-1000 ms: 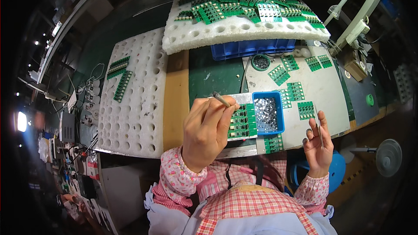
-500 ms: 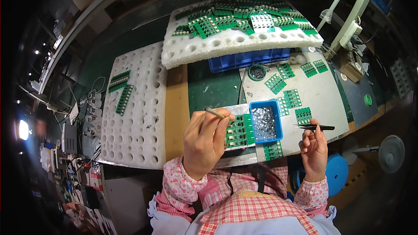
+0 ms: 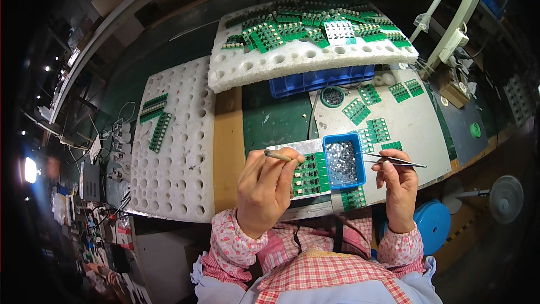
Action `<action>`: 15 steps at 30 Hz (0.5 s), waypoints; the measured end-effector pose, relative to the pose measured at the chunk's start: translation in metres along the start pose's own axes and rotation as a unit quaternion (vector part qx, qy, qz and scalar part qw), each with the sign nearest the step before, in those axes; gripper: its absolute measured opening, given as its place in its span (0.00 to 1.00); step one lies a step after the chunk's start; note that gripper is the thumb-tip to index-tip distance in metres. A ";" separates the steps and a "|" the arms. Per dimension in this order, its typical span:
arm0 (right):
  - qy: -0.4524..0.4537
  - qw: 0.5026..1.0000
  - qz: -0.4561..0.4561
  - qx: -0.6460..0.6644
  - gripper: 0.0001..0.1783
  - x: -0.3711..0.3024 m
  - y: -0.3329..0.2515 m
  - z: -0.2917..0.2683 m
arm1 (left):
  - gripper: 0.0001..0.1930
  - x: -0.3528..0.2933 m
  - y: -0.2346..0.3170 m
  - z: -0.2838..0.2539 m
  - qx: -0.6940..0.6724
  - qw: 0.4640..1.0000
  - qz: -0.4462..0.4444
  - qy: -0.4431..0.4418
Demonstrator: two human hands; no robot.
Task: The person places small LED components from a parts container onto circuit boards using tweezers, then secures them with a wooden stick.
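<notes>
My left hand [image 3: 261,194] is closed around a slim light-brown stick with a dark end [image 3: 277,156], held above the left side of a green circuit board [image 3: 322,171]. That board carries rows of small black and white parts and lies on a pale metallic plate; my fingers hide its left part. In my right hand [image 3: 400,194] are metal tweezers [image 3: 406,162], pinched between thumb and fingers. Their tips point left, near the right rim of a blue bin [image 3: 362,175] full of small silvery parts. Whether the tips hold a part is too small to tell.
Several green boards [image 3: 356,111] lie on the white work surface [image 3: 419,129], beside a round dish of dark parts [image 3: 332,97]. A white foam sheet piled with boards [image 3: 264,35] rests above a blue crate [image 3: 320,80]. Another foam sheet [image 3: 174,174] lies left.
My right hand has moved left and slightly up, bringing the tweezers' tips to the blue bin's right side. The left hand with the stick has barely shifted.
</notes>
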State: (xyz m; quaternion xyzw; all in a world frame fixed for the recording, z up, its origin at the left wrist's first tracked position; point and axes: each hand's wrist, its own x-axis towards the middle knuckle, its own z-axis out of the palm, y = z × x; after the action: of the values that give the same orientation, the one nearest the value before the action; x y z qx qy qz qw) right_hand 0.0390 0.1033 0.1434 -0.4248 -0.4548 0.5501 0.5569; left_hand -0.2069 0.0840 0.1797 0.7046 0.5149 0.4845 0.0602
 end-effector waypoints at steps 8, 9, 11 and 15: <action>-0.059 0.970 -0.160 -0.174 0.11 0.016 0.001 0.024 | 0.04 0.000 0.001 0.000 -0.012 1.000 -0.004 -0.011; -0.064 0.958 -0.176 -0.217 0.11 0.017 0.002 0.025 | 0.04 -0.001 0.001 0.000 -0.014 1.000 -0.004 -0.011; -0.056 0.941 -0.208 -0.263 0.11 0.020 0.004 0.030 | 0.04 -0.001 0.001 0.000 -0.012 1.000 -0.004 -0.011; -0.057 0.923 -0.246 -0.291 0.12 0.026 0.003 0.037 | 0.04 -0.001 0.000 -0.001 -0.010 1.000 -0.005 -0.012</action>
State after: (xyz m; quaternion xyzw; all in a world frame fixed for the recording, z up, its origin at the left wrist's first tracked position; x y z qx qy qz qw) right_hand 0.0020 0.1282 0.1500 -0.4111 -0.7160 0.2623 0.4995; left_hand -0.2073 0.0827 0.1796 0.7075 0.5128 0.4804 0.0757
